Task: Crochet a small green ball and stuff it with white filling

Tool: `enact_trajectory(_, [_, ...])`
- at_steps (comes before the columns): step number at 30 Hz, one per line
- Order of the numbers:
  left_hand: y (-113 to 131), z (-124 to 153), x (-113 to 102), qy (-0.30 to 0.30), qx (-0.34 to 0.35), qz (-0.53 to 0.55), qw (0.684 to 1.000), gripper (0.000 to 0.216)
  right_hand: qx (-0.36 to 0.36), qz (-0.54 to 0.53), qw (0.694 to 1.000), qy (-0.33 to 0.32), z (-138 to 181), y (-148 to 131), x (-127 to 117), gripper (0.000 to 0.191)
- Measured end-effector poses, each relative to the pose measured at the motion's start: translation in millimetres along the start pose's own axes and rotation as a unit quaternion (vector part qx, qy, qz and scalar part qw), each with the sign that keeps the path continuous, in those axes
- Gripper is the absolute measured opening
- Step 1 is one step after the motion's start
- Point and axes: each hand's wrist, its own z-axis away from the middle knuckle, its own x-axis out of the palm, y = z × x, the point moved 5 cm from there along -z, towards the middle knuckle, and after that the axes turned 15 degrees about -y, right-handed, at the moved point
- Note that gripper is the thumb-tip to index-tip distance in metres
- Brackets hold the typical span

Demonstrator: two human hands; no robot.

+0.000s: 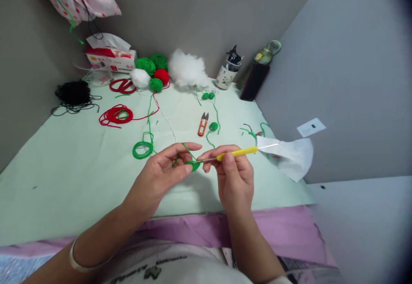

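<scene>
Pinched between the thumb and fingers of my left hand (162, 168) is a small green crochet piece (194, 165). Green yarn runs up over my left index finger. My right hand (234, 174) grips a crochet hook (240, 152) by its yellow handle, and the metal tip meets the green piece. Just beyond my hands lie orange thread snips (202, 124) and a small green crocheted ball (213, 126) with a yarn tail. Left of my hands rests a coil of green yarn (142, 150).
Several yarn balls (146, 66), white stuffing (188, 68), a tissue box (112, 58), a pen jar (228, 74) and a dark bottle (257, 74) stand along the back. Red scissors (122, 86), red yarn (116, 115) and black yarn (73, 93) lie left; white paper (289, 157) lies right.
</scene>
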Motion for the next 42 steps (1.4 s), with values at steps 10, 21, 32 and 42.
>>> enact_trajectory(10, [-5, 6, 7, 0.039, 0.001, 0.032, 0.999, 0.041, -0.206, 0.493, 0.842, -0.073, 20, -20, 26, 0.036])
enact_trajectory(21, [-9, -6, 3, -0.017, -0.063, 0.199, 0.978, 0.031, -0.073, 0.087, 0.992, 0.047, 7, -10, -6, 0.02])
enact_trajectory(32, [-13, -8, 12, 0.007, -0.017, 0.079, 0.997, 0.037, -0.067, 0.17, 0.983, 0.009, 10, -6, 0, 0.019])
enact_trajectory(42, [-15, -9, 18, -0.051, -0.074, 0.224, 0.97, 0.04, -0.144, 0.308, 0.94, -0.002, 12, -5, 8, 0.029])
